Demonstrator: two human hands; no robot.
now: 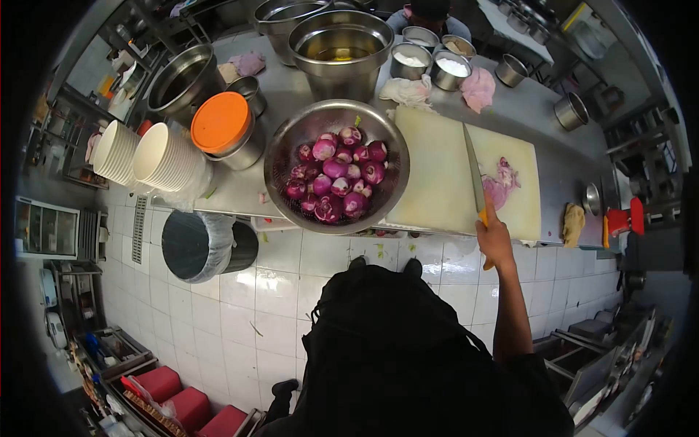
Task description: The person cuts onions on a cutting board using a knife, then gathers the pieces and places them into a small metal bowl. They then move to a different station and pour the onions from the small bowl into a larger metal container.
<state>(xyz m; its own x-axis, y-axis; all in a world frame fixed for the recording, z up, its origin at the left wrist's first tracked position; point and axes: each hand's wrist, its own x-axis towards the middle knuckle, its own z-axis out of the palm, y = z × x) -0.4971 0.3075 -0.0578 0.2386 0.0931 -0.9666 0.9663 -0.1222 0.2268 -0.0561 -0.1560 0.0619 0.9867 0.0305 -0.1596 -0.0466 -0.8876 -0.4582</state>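
My right hand (496, 244) is wrapped round the yellow handle of a long kitchen knife (473, 166), whose blade points away from me over the white cutting board (429, 164). To the right of the blade lies a small heap of chopped red onion (502, 182). Left of the board, a large perforated steel colander (285, 191) holds several peeled red onions (335, 168); it sits at the counter's near edge. My left hand does not show anywhere in the view.
A steel pot with yellow liquid (341, 54) stands behind the colander. Stacked white tubs (164, 156) and an orange-lidded container (220, 122) are to the left. A lined bin (207, 246) stands below. Across the counter (561, 164) a person (429, 14) sits behind steel containers (451, 69).
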